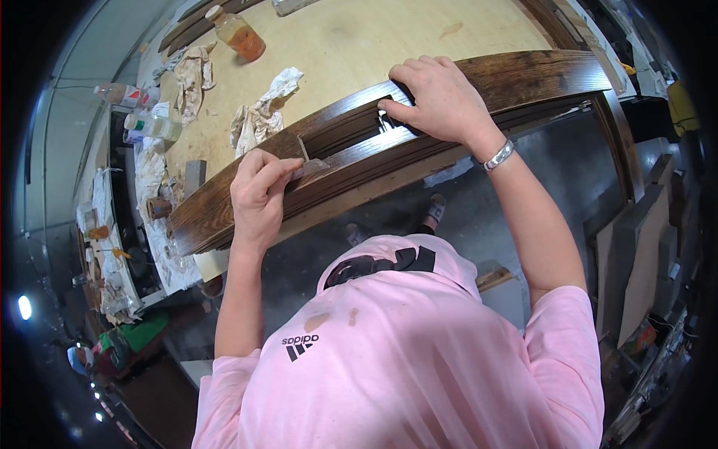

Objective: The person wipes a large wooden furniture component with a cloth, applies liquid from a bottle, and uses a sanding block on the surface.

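A dark brown, glossy wooden frame (535, 75) with a long recessed opening lies across the front of the table. My left hand (258, 196) is closed in a pinch over its left part, holding a small thin greyish piece (313, 166), like a scrap of sheet, against the wood by the end of the opening. Its exact kind is unclear. My right hand (441, 101) is wrapped over the frame farther right, fingers bent over the far side and thumb on the near side. A black edge shows beside that thumb; the palm hides the rest.
The pale tabletop (336, 52) carries a bottle of orange liquid (238, 34), a stained crumpled cloth (193, 78) and another rag (263, 112). Plastic bottles (153, 127) and a small grey block (194, 178) are at left. Boards (636, 254) lean at right. Another person (131, 340) is at lower left.
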The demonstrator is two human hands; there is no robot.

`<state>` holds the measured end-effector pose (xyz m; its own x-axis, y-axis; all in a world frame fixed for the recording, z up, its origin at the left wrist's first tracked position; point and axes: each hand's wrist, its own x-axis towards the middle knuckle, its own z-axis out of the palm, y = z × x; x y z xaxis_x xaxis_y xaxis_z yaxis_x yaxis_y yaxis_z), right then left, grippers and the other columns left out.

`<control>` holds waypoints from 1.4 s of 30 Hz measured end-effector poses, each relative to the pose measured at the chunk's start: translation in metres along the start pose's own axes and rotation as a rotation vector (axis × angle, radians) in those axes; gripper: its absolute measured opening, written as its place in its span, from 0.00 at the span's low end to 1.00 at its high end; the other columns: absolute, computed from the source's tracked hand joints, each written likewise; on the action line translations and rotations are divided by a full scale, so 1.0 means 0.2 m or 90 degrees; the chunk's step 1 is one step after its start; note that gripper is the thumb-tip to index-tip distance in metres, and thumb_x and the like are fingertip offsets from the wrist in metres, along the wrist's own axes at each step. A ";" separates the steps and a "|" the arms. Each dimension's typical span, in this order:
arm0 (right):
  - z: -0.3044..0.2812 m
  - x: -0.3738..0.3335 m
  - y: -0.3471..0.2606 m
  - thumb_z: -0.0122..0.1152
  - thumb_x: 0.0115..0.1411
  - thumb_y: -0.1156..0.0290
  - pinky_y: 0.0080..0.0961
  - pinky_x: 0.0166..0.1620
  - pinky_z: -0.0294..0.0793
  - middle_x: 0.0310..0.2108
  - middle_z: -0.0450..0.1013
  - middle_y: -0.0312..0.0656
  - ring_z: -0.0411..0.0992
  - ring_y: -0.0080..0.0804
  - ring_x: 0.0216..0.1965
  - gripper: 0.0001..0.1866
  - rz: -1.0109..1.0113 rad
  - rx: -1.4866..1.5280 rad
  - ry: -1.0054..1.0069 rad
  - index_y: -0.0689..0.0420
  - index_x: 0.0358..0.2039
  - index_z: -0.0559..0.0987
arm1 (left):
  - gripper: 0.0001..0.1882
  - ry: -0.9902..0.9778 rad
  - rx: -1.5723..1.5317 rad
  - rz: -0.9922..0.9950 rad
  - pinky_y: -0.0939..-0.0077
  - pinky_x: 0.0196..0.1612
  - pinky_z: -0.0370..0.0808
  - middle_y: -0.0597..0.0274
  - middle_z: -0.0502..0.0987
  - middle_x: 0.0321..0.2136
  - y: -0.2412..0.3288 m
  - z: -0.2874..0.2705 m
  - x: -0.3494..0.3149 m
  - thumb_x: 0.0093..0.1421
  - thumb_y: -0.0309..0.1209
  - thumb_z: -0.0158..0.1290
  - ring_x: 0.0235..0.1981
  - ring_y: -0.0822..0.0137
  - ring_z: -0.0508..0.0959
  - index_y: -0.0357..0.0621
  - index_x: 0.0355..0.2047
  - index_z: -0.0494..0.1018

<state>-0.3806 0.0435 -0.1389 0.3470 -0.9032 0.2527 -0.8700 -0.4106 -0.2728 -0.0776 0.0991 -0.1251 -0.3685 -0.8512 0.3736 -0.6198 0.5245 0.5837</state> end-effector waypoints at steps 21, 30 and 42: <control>0.00 0.00 0.00 0.58 0.60 0.49 0.35 0.57 0.66 0.40 0.76 0.44 0.72 0.41 0.47 0.23 0.023 -0.019 -0.029 0.56 0.43 0.79 | 0.10 0.047 0.023 0.000 0.74 0.30 0.69 0.60 0.71 0.25 -0.01 -0.01 -0.04 0.56 0.15 0.56 0.26 0.65 0.72 0.37 0.36 0.81; 0.01 -0.01 -0.01 0.55 0.61 0.47 0.35 0.57 0.66 0.38 0.78 0.44 0.74 0.40 0.47 0.24 0.009 -0.013 0.002 0.56 0.40 0.80 | 0.09 0.047 0.030 0.016 0.74 0.30 0.69 0.60 0.70 0.24 -0.01 -0.01 -0.05 0.56 0.15 0.56 0.26 0.65 0.72 0.37 0.36 0.81; -0.01 0.00 0.01 0.58 0.60 0.49 0.35 0.57 0.66 0.40 0.76 0.45 0.72 0.42 0.47 0.23 0.023 -0.013 -0.025 0.57 0.43 0.79 | 0.10 0.002 -0.021 -0.030 0.76 0.30 0.68 0.61 0.70 0.24 -0.01 -0.02 -0.01 0.55 0.14 0.55 0.26 0.68 0.72 0.36 0.36 0.81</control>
<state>-0.3834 0.0421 -0.1379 0.3291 -0.9215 0.2062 -0.8887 -0.3761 -0.2623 -0.0720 0.0998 -0.1240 -0.3374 -0.8753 0.3464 -0.6137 0.4835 0.6242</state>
